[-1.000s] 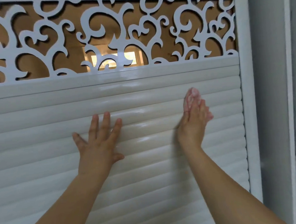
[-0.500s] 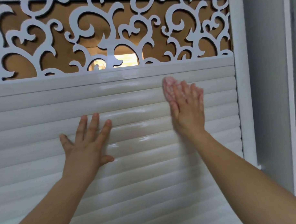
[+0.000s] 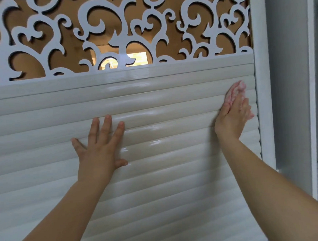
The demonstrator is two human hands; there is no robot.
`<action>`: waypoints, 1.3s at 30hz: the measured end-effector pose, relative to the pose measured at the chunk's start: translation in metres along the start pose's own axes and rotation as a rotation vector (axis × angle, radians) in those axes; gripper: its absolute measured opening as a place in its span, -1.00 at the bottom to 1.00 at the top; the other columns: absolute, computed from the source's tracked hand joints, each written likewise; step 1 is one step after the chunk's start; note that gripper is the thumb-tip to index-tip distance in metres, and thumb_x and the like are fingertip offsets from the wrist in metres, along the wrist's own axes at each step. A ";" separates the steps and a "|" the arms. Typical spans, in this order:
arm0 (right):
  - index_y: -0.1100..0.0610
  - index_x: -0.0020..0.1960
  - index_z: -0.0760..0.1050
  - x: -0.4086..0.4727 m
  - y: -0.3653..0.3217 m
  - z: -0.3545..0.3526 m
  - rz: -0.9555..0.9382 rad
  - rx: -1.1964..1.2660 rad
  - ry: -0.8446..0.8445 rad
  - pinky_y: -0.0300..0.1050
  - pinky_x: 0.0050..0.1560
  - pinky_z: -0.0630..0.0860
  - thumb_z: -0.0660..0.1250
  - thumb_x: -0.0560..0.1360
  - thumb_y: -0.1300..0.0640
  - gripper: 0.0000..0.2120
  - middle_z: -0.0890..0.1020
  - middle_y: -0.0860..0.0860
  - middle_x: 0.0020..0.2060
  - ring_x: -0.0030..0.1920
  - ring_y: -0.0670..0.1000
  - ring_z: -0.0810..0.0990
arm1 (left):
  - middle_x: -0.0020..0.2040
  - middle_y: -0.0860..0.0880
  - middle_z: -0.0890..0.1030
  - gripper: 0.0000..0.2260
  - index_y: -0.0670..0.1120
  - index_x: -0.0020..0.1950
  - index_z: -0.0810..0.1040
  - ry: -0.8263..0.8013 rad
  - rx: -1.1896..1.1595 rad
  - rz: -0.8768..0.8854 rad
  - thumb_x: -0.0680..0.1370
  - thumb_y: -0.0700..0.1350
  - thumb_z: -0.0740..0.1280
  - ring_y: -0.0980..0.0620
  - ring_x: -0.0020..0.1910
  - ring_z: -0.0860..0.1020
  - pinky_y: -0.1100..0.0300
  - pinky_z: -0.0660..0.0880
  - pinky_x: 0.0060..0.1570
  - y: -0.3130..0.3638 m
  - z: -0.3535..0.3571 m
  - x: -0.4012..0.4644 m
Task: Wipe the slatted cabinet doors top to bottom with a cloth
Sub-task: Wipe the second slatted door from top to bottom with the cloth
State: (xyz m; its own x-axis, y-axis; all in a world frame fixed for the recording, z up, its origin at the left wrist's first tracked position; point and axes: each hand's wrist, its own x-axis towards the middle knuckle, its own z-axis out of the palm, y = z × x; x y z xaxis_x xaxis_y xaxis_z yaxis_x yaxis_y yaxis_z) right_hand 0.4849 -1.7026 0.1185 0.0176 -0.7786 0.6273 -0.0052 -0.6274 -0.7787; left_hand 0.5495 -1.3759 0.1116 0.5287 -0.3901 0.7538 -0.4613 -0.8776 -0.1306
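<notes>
We press the pink cloth (image 3: 235,92) flat under our right hand (image 3: 233,116) against the slatted door (image 3: 165,156), beside its right frame (image 3: 263,98). Left hand (image 3: 99,151) braces, fingers spread. Cloth seems soft, perhaps damp; slats glossy, slippery.

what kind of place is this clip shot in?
Likely a home interior, up close at a white cabinet. Clues: glossy slatted door, a scrollwork cutout panel above it with a lit room showing through, and a pink cloth pressed to the slats by the right hand.
</notes>
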 end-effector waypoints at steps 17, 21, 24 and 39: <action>0.08 0.45 0.30 -0.165 -0.012 0.035 -1.021 -0.110 -0.268 0.22 0.43 0.17 0.31 0.51 0.15 -0.48 0.40 0.10 0.40 0.41 0.20 0.32 | 0.55 0.03 -0.20 -0.03 0.15 0.52 -0.13 -0.076 -0.001 -0.059 0.34 0.12 0.48 -0.02 0.50 -0.26 -0.41 -0.02 0.31 -0.003 -0.011 -0.007; 0.15 0.47 0.28 -0.111 0.016 0.019 -0.765 -0.166 -0.246 0.18 0.48 0.05 0.07 0.60 0.06 -0.54 0.31 0.14 0.45 0.46 0.18 0.23 | 0.55 0.02 -0.18 -0.01 0.14 0.46 -0.23 -0.064 0.010 -0.052 0.34 0.13 0.47 -0.02 0.51 -0.25 -0.42 0.01 0.30 0.002 -0.009 -0.006; 0.09 0.54 -0.05 -0.073 0.031 -0.001 -0.488 -0.184 -0.253 0.03 0.51 -0.19 -0.06 0.64 0.06 -0.51 0.05 0.08 0.53 0.53 0.11 -0.03 | 0.55 0.01 -0.17 -0.02 0.15 0.48 -0.20 -0.060 0.001 -0.051 0.34 0.13 0.47 -0.03 0.51 -0.25 -0.43 0.00 0.29 0.007 -0.008 -0.005; 0.11 0.49 0.17 -0.121 0.003 0.028 -0.763 -0.136 -0.261 0.24 0.44 0.06 0.09 0.58 0.06 -0.51 0.29 0.15 0.46 0.46 0.23 0.19 | 0.55 0.04 -0.21 -0.04 0.21 0.50 -0.15 -0.073 -0.037 -0.066 0.35 0.11 0.47 0.01 0.49 -0.30 -0.43 -0.05 0.31 0.004 -0.008 -0.004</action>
State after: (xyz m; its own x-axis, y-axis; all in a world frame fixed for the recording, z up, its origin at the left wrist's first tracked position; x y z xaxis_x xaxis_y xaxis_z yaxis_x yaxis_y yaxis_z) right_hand 0.5110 -1.6099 0.0402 0.2978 -0.1200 0.9470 -0.0190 -0.9926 -0.1198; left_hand 0.5397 -1.3755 0.1133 0.6086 -0.3518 0.7112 -0.4489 -0.8918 -0.0569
